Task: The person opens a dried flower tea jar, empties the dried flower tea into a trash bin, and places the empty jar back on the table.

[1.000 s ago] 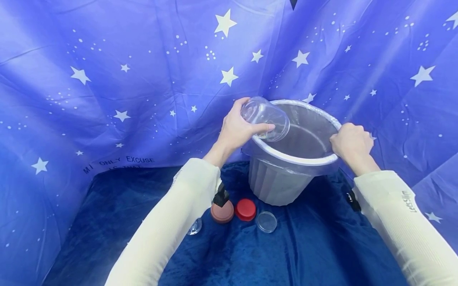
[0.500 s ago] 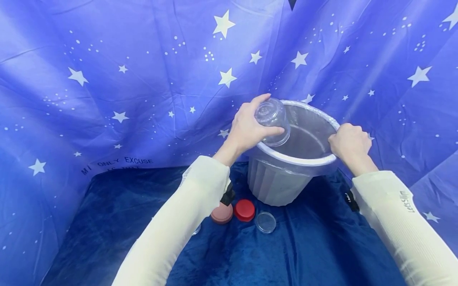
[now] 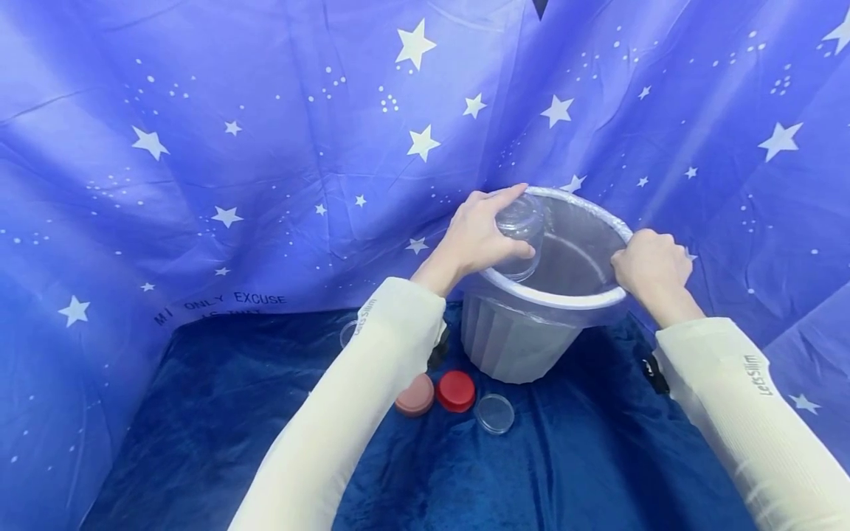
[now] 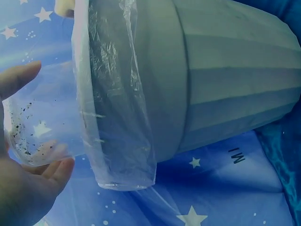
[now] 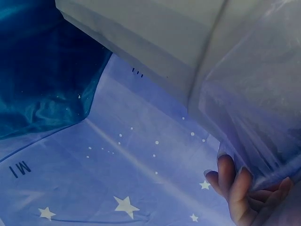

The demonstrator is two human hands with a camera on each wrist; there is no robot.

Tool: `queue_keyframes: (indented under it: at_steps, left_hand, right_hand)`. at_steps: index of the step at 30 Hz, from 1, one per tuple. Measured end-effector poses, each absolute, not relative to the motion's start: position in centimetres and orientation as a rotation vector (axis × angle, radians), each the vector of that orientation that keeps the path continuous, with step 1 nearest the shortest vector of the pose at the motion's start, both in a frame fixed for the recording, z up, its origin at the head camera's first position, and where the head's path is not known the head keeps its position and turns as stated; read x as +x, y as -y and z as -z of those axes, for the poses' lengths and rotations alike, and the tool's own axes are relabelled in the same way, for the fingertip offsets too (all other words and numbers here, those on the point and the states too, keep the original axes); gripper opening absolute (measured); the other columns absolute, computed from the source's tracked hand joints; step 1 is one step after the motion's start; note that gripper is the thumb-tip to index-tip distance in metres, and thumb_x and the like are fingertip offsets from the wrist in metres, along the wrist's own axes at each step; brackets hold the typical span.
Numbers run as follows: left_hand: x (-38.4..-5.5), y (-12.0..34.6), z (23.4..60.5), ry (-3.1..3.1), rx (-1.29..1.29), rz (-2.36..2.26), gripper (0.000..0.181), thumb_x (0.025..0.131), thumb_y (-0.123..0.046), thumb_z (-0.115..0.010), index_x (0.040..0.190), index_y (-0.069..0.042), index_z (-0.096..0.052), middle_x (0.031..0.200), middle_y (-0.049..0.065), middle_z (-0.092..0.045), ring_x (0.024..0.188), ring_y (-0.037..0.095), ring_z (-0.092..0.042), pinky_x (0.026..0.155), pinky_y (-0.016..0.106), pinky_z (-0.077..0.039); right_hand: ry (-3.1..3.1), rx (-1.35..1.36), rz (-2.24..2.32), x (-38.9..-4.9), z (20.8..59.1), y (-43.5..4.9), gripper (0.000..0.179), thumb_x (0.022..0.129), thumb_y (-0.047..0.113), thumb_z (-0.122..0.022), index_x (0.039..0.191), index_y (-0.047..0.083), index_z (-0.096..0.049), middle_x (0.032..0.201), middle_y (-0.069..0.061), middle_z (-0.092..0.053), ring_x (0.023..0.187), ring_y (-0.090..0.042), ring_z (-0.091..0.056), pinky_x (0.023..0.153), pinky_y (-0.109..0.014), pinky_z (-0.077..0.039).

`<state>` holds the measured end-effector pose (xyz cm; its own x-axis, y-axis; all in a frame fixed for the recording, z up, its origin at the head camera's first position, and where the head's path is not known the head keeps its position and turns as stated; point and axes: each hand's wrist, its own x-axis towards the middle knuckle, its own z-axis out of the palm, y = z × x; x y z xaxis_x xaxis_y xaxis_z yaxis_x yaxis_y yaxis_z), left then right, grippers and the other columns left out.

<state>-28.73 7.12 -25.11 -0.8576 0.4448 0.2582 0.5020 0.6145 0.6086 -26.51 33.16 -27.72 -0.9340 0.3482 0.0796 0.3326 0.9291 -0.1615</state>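
My left hand (image 3: pixel 474 236) grips a clear plastic jar (image 3: pixel 523 217) around its side, thumb in front. The jar is tipped with its base up and its mouth down inside the rim of a grey trash can (image 3: pixel 521 339). Dark specks cling to the inside near the base of the jar (image 4: pixel 40 125) in the left wrist view. A clear bag liner (image 4: pixel 115 94) folds over the can's rim. On the right, my right hand (image 3: pixel 654 269) grips the rim with its fingers curled around the outside, against the liner, in the right wrist view.
A pink lid (image 3: pixel 415 396), a red lid (image 3: pixel 455 391) and a clear lid (image 3: pixel 495 414) lie on the dark blue cloth (image 3: pixel 584 457) before the can. Part of a clear round object (image 3: pixel 348 334) shows behind the left sleeve. A starry curtain (image 3: pixel 299 162) hangs close behind.
My left hand has carried the jar rightward and tipped it from a slant to mouth down, lower inside the can. The right hand and the can have stayed in place.
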Motion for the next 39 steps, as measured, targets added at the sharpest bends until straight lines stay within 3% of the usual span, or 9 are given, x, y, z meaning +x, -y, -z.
queue_keyframes:
  at_steps: [11, 20, 25, 31, 39]
  left_hand:
    - [-28.4, -7.7, 25.2, 2.771, -0.924, 0.818, 0.093, 0.071, -0.036, -0.081, 0.152, -0.035, -0.036, 0.154, 0.011, -0.038, 0.143, 0.022, -0.034, 0.120, 0.038, -0.023]
    - [-28.3, -7.5, 25.5, 2.684, -0.796, 1.131, 0.091, 0.066, -0.029, -0.087, 0.147, -0.025, -0.045, 0.152, -0.004, -0.046, 0.140, 0.018, -0.041, 0.116, 0.034, -0.033]
    - [-28.1, -7.4, 25.6, 2.720, -0.786, 1.049, 0.091, 0.067, -0.029, -0.086, 0.147, -0.028, -0.043, 0.153, -0.001, -0.043, 0.143, 0.019, -0.038, 0.116, 0.036, -0.034]
    - [-27.6, -7.4, 25.6, 2.768, -0.546, 1.099, 0.089, 0.067, -0.038, -0.087, 0.144, -0.037, -0.041, 0.140, 0.003, -0.050, 0.123, 0.021, -0.054, 0.098, 0.041, -0.048]
    - [-27.5, -7.1, 25.6, 2.757, -0.558, 1.149, 0.089, 0.067, -0.034, -0.087, 0.143, -0.037, -0.040, 0.135, 0.003, -0.050, 0.117, 0.020, -0.054, 0.095, 0.040, -0.048]
  right_hand:
    - [2.980, -0.502, -0.218, -26.4, 27.5, -33.1, 0.049, 0.089, 0.025, -0.046, 0.107, -0.020, -0.057, 0.109, -0.046, -0.054, 0.100, -0.061, -0.055, 0.074, -0.060, -0.047]
    - [2.987, -0.501, -0.213, -26.4, 27.4, -33.0, 0.048, 0.089, 0.024, -0.045, 0.106, -0.019, -0.056, 0.110, -0.046, -0.054, 0.100, -0.062, -0.054, 0.074, -0.060, -0.047]
    - [2.989, -0.502, -0.199, -26.6, 27.6, -33.1, 0.048, 0.089, 0.024, -0.044, 0.105, -0.019, -0.057, 0.108, -0.046, -0.055, 0.099, -0.062, -0.054, 0.073, -0.060, -0.047]
    - [2.990, -0.501, -0.205, -26.7, 27.8, -33.2, 0.048, 0.088, 0.025, -0.045, 0.104, -0.019, -0.057, 0.108, -0.046, -0.055, 0.098, -0.062, -0.055, 0.070, -0.059, -0.047]
    - [2.998, -0.494, -0.197, -26.5, 27.6, -33.3, 0.047, 0.089, 0.024, -0.044, 0.102, -0.019, -0.057, 0.106, -0.046, -0.055, 0.097, -0.062, -0.055, 0.069, -0.058, -0.047]
